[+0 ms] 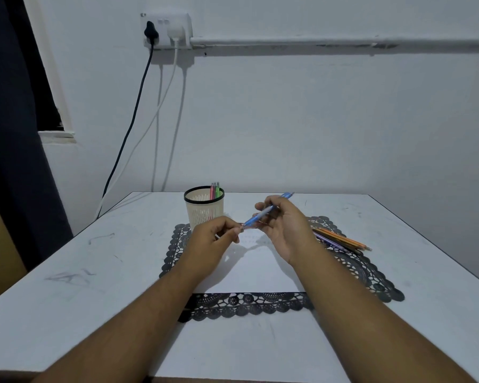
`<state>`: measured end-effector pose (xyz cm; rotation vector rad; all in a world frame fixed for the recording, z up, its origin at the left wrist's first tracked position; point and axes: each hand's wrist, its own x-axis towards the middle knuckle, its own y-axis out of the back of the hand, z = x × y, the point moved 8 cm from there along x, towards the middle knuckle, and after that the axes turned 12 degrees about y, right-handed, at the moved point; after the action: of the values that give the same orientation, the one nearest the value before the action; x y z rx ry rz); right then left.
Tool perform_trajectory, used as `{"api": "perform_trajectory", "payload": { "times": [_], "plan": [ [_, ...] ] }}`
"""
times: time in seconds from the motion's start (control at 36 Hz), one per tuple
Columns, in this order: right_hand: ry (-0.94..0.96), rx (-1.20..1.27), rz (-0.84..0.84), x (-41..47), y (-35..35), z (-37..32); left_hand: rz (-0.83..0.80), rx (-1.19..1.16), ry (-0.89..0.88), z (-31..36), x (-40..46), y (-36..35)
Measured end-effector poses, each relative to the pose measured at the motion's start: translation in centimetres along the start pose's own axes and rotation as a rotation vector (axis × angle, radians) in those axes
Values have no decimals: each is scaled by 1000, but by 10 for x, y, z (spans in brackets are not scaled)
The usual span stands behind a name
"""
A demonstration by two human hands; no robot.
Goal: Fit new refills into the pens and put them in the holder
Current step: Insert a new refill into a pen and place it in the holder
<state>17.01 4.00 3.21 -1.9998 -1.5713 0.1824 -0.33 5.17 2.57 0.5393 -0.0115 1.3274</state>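
Observation:
My right hand (pixel 285 228) grips a blue pen (pixel 263 212) that slants up to the right above the mat. My left hand (pixel 215 239) pinches the pen's lower tip end between thumb and fingers; what sits exactly at the tip is too small to tell. The cream mesh holder (pixel 204 210) with a black rim stands behind my left hand and holds a pink and a green pen (pixel 215 190). Several more pens (pixel 343 240), orange and purple, lie on the mat to the right of my right hand.
A black lace mat (pixel 249 304) with a white sheet (pixel 249 269) on it covers the table's middle. The white table (pixel 67 272) meets the wall at the back. Cables hang from a wall socket (pixel 165 30) at the left.

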Motion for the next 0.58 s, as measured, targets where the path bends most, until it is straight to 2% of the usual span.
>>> {"api": "perform_trajectory", "payload": {
  "times": [0.11, 0.22, 0.42, 0.58],
  "plan": [
    [-17, -170, -121, -5, -8, 6, 31, 15, 7, -2, 2, 3],
    [-30, -149, -139, -5, -10, 7, 48, 27, 40, -6, 3, 5],
    [-10, 49, 55, 11, 17, -14, 38, 141, 117, -14, 3, 5],
    [29, -82, 100, 20, 71, -29, 67, 244, 194, -21, 9, 21]
  ]
}}
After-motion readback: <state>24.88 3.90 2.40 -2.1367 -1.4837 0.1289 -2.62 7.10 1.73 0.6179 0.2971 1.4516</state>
